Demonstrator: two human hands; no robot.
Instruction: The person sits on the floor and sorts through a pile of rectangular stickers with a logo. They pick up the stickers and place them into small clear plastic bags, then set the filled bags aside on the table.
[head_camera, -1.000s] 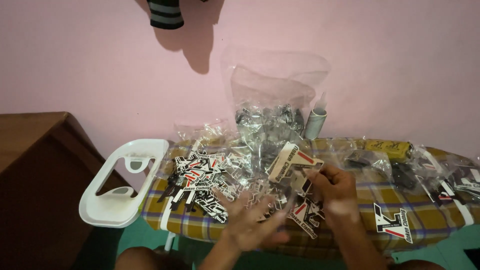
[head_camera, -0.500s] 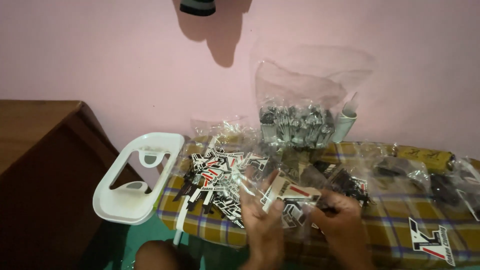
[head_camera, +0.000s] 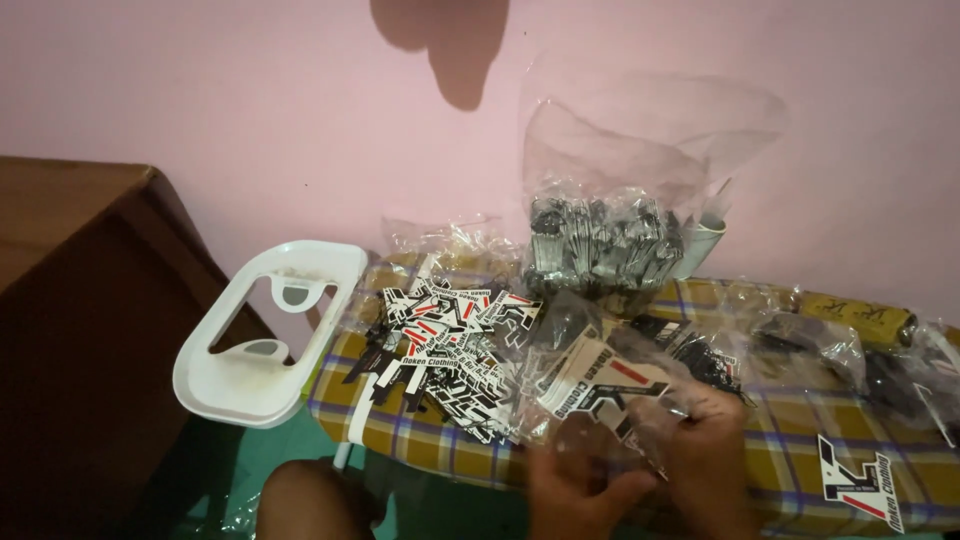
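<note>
Bagging in hand: right hand (head_camera: 700, 450) and left hand (head_camera: 580, 490) both grip a printed tag (head_camera: 600, 385) in clear film near the board's (head_camera: 780, 440) front edge; seating it squarely likely comes next.

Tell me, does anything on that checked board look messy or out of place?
Yes. The black, white and red printed card tags lie in a loose, overlapping heap at the left end of the yellow checked padded board, some hanging over its front edge. One more tag lies alone near the right. Both hands hold a clear-bagged tag.
</note>
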